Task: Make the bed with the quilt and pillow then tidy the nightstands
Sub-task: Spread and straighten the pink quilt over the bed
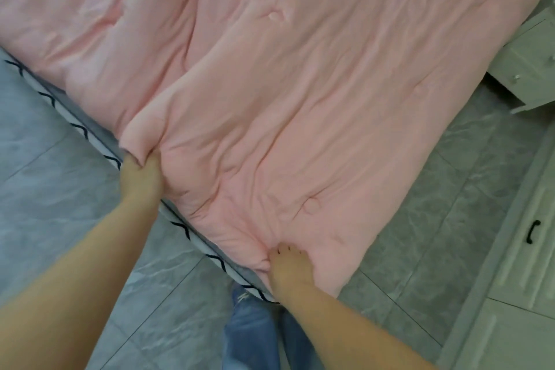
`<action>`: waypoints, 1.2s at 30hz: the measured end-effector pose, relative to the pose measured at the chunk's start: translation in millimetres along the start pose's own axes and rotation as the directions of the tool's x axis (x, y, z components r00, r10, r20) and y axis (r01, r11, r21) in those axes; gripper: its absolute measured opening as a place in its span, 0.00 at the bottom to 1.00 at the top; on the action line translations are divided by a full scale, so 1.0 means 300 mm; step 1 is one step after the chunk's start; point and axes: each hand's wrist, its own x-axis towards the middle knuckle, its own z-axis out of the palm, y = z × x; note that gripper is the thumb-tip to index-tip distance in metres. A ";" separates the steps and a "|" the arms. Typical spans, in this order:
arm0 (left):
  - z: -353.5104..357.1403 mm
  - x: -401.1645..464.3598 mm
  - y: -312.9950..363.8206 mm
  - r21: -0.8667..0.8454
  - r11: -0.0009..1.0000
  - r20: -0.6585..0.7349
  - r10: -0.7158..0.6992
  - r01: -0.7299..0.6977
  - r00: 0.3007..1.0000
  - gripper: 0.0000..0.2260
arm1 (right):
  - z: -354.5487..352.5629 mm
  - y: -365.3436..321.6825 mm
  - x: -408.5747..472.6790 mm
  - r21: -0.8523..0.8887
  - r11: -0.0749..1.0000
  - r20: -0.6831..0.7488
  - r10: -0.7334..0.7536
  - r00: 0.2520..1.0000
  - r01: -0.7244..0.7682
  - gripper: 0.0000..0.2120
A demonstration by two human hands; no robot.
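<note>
Quilt: the pink quilt (285, 84) lies spread and wrinkled over the bed, covering nearly all of it, its near edge running along the bed's side.
Left hand: the left hand (141, 177) is clamped on a bunched fold of the quilt's edge, fingers curled round the fabric right at the bed's rim.
Right hand: the right hand (289, 267) grips the quilt near its corner, fingers dug into the puckered cloth.
Bed edge: a grey sheet with a dark zigzag line (180, 227) peeks out under the quilt between the two hands.
Nightstand: a white nightstand (528, 63) stands just beside the bed's far side.
Floor: grey marbled tiles (54, 183); blue jeans (255, 333) below.
Cabinet: white door, black handle (532, 231), at right.
</note>
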 end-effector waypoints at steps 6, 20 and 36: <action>-0.060 0.055 0.123 0.039 0.992 -0.115 0.127 -0.123 0.985 0.19 | 0.012 -0.036 -0.036 0.308 0.946 0.123 -0.148 0.981 0.104 0.14; 0.041 -0.472 0.053 0.045 0.966 0.204 -0.260 0.256 0.944 0.29 | -0.364 -0.121 -0.204 0.525 0.850 0.365 -0.256 0.895 0.029 0.15; -0.197 -0.844 0.448 -0.077 0.965 0.334 -0.211 0.249 0.919 0.12 | -0.875 0.081 -0.362 0.655 0.755 0.081 -0.043 0.996 -0.020 0.14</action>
